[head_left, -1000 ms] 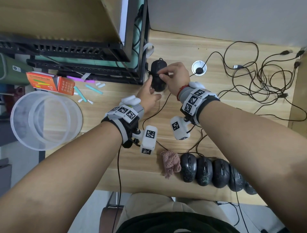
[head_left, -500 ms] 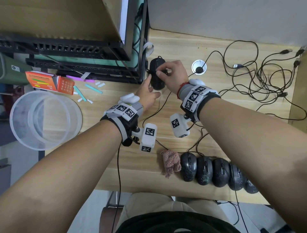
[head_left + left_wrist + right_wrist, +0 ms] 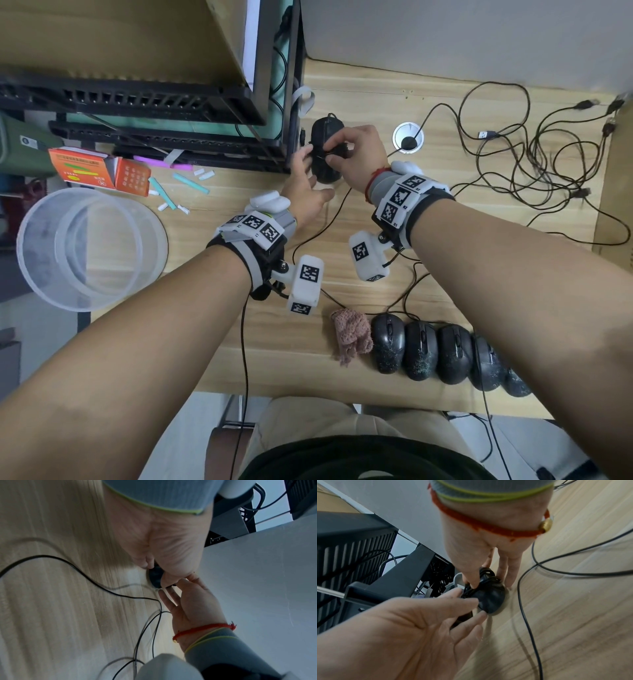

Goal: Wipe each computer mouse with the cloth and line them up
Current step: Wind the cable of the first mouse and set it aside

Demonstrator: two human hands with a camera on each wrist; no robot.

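Observation:
A black mouse [image 3: 323, 171] with its cable wound round it lies at the back of the desk beside the black rack; it also shows as the mouse [image 3: 489, 599] and the mouse [image 3: 154, 579]. My right hand [image 3: 346, 152] pinches a strand of the wound cable [image 3: 485, 576] on top of it. My left hand [image 3: 306, 178] lies open, its straight fingers [image 3: 467, 601] touching the mouse's left side. Several black mice [image 3: 419, 351] stand side by side at the front edge, with a pink cloth [image 3: 351, 335] crumpled at their left end.
A black rack [image 3: 171, 102] stands just left of the mouse. A tangle of loose cables [image 3: 548, 164] covers the back right. A clear plastic tub [image 3: 89, 246] and an orange box [image 3: 99, 169] sit at the left, and a cable grommet [image 3: 407, 137] is behind my right hand.
My right fingers have shifted on the mouse and now pinch a cable strand. My left fingers have slid a little further up its left side. The mouse has stayed in place.

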